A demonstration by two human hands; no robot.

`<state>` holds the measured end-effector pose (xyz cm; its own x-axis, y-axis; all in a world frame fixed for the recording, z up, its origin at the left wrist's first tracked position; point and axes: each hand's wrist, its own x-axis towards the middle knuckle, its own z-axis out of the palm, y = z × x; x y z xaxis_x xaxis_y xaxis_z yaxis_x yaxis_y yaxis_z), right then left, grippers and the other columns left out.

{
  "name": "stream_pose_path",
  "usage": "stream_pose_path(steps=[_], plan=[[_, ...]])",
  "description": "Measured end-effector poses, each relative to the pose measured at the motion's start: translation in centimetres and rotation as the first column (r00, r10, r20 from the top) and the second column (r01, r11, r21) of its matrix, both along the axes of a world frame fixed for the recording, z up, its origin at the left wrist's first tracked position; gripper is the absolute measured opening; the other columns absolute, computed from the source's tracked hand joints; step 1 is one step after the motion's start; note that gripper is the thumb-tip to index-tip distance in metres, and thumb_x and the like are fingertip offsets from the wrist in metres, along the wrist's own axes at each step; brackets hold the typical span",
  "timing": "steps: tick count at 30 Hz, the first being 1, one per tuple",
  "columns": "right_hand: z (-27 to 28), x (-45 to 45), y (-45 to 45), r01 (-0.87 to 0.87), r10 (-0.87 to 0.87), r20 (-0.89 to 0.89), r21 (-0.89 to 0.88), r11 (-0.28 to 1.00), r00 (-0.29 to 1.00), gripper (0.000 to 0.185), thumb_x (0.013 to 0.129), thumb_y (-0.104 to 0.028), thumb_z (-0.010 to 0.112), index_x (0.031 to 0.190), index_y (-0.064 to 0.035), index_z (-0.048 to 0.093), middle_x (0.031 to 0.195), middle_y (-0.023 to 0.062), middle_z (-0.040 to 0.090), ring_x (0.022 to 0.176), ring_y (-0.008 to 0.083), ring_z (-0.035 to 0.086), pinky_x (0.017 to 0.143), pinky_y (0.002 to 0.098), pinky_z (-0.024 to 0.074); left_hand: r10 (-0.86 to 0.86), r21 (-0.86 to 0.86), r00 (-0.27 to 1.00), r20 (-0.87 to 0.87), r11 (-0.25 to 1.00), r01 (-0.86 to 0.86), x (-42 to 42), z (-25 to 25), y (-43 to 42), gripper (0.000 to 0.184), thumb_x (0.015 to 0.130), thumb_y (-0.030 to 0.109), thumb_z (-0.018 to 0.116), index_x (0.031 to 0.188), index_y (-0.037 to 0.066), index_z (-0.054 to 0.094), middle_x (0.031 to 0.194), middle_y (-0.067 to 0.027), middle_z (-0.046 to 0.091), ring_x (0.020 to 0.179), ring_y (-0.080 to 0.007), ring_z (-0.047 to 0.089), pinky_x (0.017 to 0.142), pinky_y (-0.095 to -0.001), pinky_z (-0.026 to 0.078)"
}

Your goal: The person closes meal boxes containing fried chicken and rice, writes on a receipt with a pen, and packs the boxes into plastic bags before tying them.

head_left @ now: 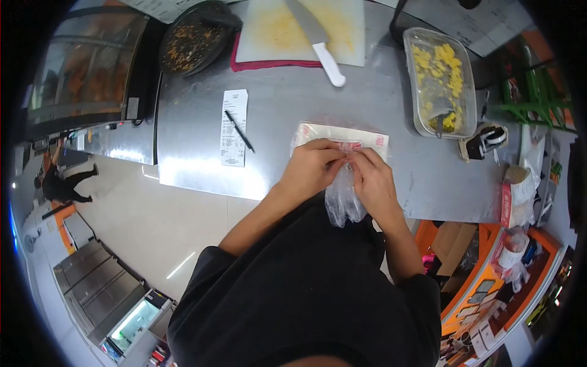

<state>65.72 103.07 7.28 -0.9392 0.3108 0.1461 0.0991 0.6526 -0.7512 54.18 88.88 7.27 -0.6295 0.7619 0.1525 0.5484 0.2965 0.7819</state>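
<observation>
At the front edge of the steel table, a white box with red print point(318, 133) sits inside a clear plastic bag point(343, 205). The bag's loose end hangs over the edge toward my body. My left hand point(315, 164) pinches the gathered plastic with its fingertips. Close against it, my right hand point(372, 177) also has its fingers closed on the bag. Both sets of fingertips meet just in front of the box, and the exact bit of plastic between them is hidden.
A paper receipt point(232, 144) with a black pen point(238, 130) lies left on the steel table point(287, 92). Behind are a knife point(318, 46) on a cutting board point(263, 37) and a dark pan point(195, 40). A plastic tub point(428, 110) of yellow pieces stands right. A person point(61, 183) is far left.
</observation>
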Motion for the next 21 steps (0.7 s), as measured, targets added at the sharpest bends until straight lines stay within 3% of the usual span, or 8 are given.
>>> stream_pose_path(steps=[2, 4, 8, 10, 13, 15, 17, 21], plan=[[-0.3, 0.0, 0.2, -0.031, 0.032, -0.026, 0.043, 0.999, 0.999, 0.024, 0.084, 0.007, 0.062, 0.108, 0.003, 0.067, 0.104, 0.0184, 0.067, 0.098, 0.0385, 0.067, 0.081, 0.0464, 0.0547, 0.004, -0.009, 1.0, 0.016, 1.0, -0.004, -0.1, -0.1, 0.2, 0.014, 0.079, 0.004, 0.081, 0.092, 0.003, 0.079, 0.093, -0.0098, 0.075, 0.079, -0.0277, 0.073, 0.071, -0.0351, 0.061], [-0.3, -0.2, 0.4, 0.005, -0.002, -0.032, 0.093, 0.996, 0.999, 0.015, 0.09, 0.004, 0.065, 0.104, 0.0023, 0.07, 0.101, 0.0179, 0.069, 0.088, 0.0375, 0.069, 0.076, 0.0416, 0.0571, -0.034, -0.049, 0.994, -0.105, 0.998, 0.029, 0.1, 0.1, 0.4, 0.014, 0.078, 0.005, 0.08, 0.091, 0.003, 0.079, 0.093, -0.0089, 0.074, 0.076, -0.0268, 0.073, 0.069, -0.0344, 0.06], [-0.9, 0.3, 1.3, 0.027, -0.019, -0.099, 0.086, 0.996, 0.995, 0.016, 0.086, 0.006, 0.062, 0.102, 0.0022, 0.068, 0.1, 0.0171, 0.068, 0.092, 0.0367, 0.066, 0.079, 0.0448, 0.0547, 0.01, -0.06, 0.992, -0.125, 0.998, -0.018, 0.7, 0.0, 0.6, 0.012, 0.077, 0.006, 0.078, 0.089, 0.004, 0.078, 0.092, -0.0079, 0.073, 0.072, -0.0258, 0.072, 0.067, -0.0343, 0.06], [-0.6, 1.7, 3.6, 0.312, -0.311, -0.031, 0.032, 0.949, 0.95, 0.013, 0.089, 0.004, 0.062, 0.1, 0.0012, 0.068, 0.096, 0.0164, 0.067, 0.089, 0.0355, 0.066, 0.078, 0.0428, 0.0548, 0.087, -0.063, 0.99, -0.108, 0.994, -0.094, 1.0, -0.2, 0.5, 0.011, 0.077, 0.004, 0.078, 0.088, 0.004, 0.077, 0.092, -0.0073, 0.073, 0.071, -0.0243, 0.072, 0.066, -0.034, 0.06], [1.5, 2.3, 7.2, 0.442, -0.442, -0.044, -0.009, 0.897, 0.896, 0.012, 0.092, 0.001, 0.06, 0.101, 0.0003, 0.068, 0.098, 0.0152, 0.067, 0.091, 0.0348, 0.065, 0.078, 0.0415, 0.0544, 0.101, -0.003, 0.993, -0.065, 0.995, -0.101, 1.0, -0.1, 0.4, 0.014, 0.077, 0.003, 0.079, 0.09, 0.003, 0.078, 0.092, -0.0078, 0.073, 0.073, -0.0225, 0.074, 0.068, -0.0326, 0.061], [1.8, 0.9, 6.7, 0.014, 0.049, -0.245, 0.25, 0.968, 0.968, 0.016, 0.088, 0.001, 0.062, 0.103, -0.0007, 0.068, 0.103, 0.0125, 0.066, 0.097, 0.0322, 0.064, 0.079, 0.0398, 0.0552, 0.09, -0.028, 0.996, -0.001, 0.996, -0.09, 0.8, 0.0, 0.3, 0.015, 0.077, 0.003, 0.079, 0.092, 0.002, 0.078, 0.093, -0.0083, 0.073, 0.075, -0.0219, 0.074, 0.069, -0.0318, 0.062], [2.3, -1.1, 4.2, -0.227, 0.296, -0.195, 0.311, 0.923, 0.935, 0.022, 0.082, -0.002, 0.066, 0.103, -0.0008, 0.068, 0.105, 0.0106, 0.064, 0.1, 0.0298, 0.063, 0.08, 0.0396, 0.0556, 0.086, -0.074, 0.994, 0.074, 0.994, -0.081, 0.7, 0.3, 0.3, 0.018, 0.078, 0.002, 0.079, 0.096, 0.0, 0.078, 0.095, -0.0102, 0.074, 0.079, -0.0218, 0.076, 0.073, -0.0305, 0.063], [-0.1, -2.5, 4.2, -0.38, 0.457, -0.134, 0.38, 0.843, 0.879, 0.026, 0.076, -0.005, 0.068, 0.102, -0.0006, 0.068, 0.102, 0.0095, 0.062, 0.098, 0.0281, 0.062, 0.08, 0.0396, 0.0563, 0.133, -0.059, 0.989, 0.061, 0.99, -0.13, 1.1, 0.6, 0.0, 0.017, 0.079, 0.002, 0.078, 0.095, -0.001, 0.078, 0.097, -0.0109, 0.074, 0.081, -0.0228, 0.077, 0.074, -0.0308, 0.063]])
